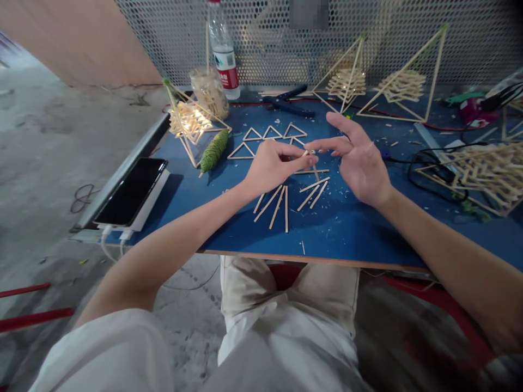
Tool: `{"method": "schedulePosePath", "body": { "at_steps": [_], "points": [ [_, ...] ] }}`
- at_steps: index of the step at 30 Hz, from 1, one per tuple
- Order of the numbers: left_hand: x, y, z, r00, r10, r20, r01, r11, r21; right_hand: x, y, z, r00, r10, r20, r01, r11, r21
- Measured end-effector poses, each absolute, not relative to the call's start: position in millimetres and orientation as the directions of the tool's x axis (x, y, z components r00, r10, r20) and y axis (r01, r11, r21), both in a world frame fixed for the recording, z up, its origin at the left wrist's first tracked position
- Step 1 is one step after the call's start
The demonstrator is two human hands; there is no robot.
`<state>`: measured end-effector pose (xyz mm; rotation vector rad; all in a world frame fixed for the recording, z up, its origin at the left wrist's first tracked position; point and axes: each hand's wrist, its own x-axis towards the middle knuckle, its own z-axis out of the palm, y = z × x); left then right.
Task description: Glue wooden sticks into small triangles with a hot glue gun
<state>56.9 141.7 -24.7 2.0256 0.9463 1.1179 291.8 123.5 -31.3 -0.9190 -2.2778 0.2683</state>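
Observation:
My left hand point(272, 163) pinches a thin wooden stick point(316, 173) between thumb and fingers above the middle of the table. A small pale bit shows at the fingertips; too small to make out. My right hand point(363, 166) has its fingers stretched out, one fingertip at the top of the pinched stick, with nothing visibly gripped. Below my hands, loose sticks point(278, 207) lie fanned out, and several more lie just right of them. Behind are small stick triangles point(242, 152) laid flat, partly covered by my left hand.
A phone on a white power bank point(133, 190) sits at the left edge. Nearby are a green wound spindle point(214, 149), a jar of sticks point(209, 92) and a water bottle point(225, 60). Blue pliers point(288, 102), stick pyramids point(402, 87) and black cables point(437, 179) lie behind and right.

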Motion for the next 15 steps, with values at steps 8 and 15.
{"method": "schedulePosePath", "body": {
  "at_steps": [8,15],
  "points": [
    [57.0,139.2,-26.6,0.385,0.762,0.521,0.347,-0.643,0.683,293.0,125.6,-28.7,-0.435,0.766,0.474,0.314,0.622,-0.717],
    [56.0,142.0,-31.4,0.386,0.764,0.516,0.327,-0.637,0.698,292.5,115.4,-21.3,-0.467,0.638,0.613,0.249,0.76,-0.601]
  ]
}}
